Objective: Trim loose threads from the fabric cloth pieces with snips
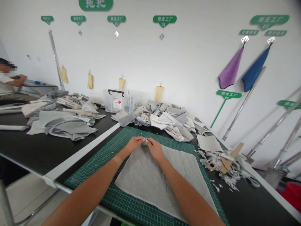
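A grey cloth (143, 179) lies spread over the green cutting mat (89, 175), its far edge lifted and bunched between my fingertips. My left hand (135, 143) pinches that edge from the left. Right beside it, my right hand (154, 148) pinches the same edge, and the fingertips of both hands meet. Whatever small detail sits between the fingertips is too small to make out. The cloth's right part lies nearly flat, with light creases.
Behind the mat is a heap of grey and white cloths (164, 117), beside a clear plastic box (117, 102). Another cloth pile (63, 122) covers the left table. White scraps (228, 175) and a flat grey piece (209, 143) lie at right. A person (9, 81) sits far left.
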Action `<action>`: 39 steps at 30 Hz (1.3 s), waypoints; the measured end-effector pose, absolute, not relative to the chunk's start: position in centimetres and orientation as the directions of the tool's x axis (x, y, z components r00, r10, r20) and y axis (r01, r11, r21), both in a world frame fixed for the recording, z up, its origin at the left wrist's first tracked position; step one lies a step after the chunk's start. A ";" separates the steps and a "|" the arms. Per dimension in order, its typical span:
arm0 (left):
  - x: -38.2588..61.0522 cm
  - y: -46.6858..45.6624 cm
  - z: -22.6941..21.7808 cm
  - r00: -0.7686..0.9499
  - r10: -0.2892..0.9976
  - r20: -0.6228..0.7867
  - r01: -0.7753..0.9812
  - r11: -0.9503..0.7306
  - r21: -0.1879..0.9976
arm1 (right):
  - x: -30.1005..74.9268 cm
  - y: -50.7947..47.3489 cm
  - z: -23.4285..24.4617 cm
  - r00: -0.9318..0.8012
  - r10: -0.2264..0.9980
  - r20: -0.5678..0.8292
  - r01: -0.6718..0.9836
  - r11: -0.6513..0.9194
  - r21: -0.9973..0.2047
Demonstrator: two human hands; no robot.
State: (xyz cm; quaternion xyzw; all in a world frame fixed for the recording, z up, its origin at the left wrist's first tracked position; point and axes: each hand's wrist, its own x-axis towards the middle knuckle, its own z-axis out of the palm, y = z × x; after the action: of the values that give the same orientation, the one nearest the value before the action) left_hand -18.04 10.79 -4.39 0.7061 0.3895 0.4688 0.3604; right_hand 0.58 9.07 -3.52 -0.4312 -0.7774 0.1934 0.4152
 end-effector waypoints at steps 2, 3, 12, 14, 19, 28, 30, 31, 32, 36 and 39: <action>-18.0 10.7 -4.3 0.254 0.891 0.376 0.206 -0.430 0.879 | 0.6 9.1 -3.5 -0.282 0.830 0.482 0.504 0.555 -0.661; -18.0 10.6 -4.3 0.251 0.893 0.374 0.207 -0.427 0.880 | 0.6 9.1 -3.5 -0.283 0.828 0.484 0.498 0.558 -0.664; -17.9 10.5 -4.1 0.269 0.894 0.358 0.230 -0.420 0.878 | 0.4 8.9 -3.5 -0.272 0.837 0.475 0.484 0.546 -0.684; -17.9 10.4 -4.1 0.272 0.888 0.370 0.223 -0.432 0.874 | 0.4 8.9 -3.5 -0.280 0.831 0.480 0.492 0.554 -0.672; -17.9 10.3 -4.2 0.272 0.891 0.363 0.219 -0.425 0.878 | 0.5 8.7 -3.4 -0.300 0.819 0.489 0.497 0.572 -0.653; -17.8 10.6 -4.3 0.234 0.899 0.370 0.219 -0.420 0.881 | 0.4 8.9 -3.3 -0.268 0.836 0.479 0.476 0.547 -0.688; -17.8 10.9 -4.6 0.216 0.900 0.379 0.209 -0.422 0.882 | 0.4 8.8 -3.3 -0.258 0.842 0.473 0.480 0.537 -0.694; -17.8 11.0 -4.8 0.209 0.901 0.381 0.204 -0.421 0.884 | 0.4 8.8 -3.3 -0.256 0.844 0.471 0.482 0.534 -0.695; -17.8 11.1 -4.9 0.205 0.902 0.379 0.200 -0.418 0.886 | 0.4 8.8 -3.3 -0.257 0.844 0.471 0.482 0.534 -0.694; -17.9 11.3 -5.2 0.217 0.907 0.360 0.183 -0.400 0.898 | 0.5 8.8 -3.3 -0.278 0.831 0.481 0.476 0.554 -0.682; -18.0 11.1 -5.1 0.226 0.905 0.360 0.171 -0.401 0.900 | 0.5 8.8 -3.4 -0.287 0.829 0.481 0.481 0.558 -0.676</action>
State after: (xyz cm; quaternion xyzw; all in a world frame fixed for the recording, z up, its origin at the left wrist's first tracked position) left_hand -18.00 11.11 -5.11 0.6842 0.3931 0.4822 0.3807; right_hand 0.52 8.81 -3.41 -0.4223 -0.7753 0.2059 0.4222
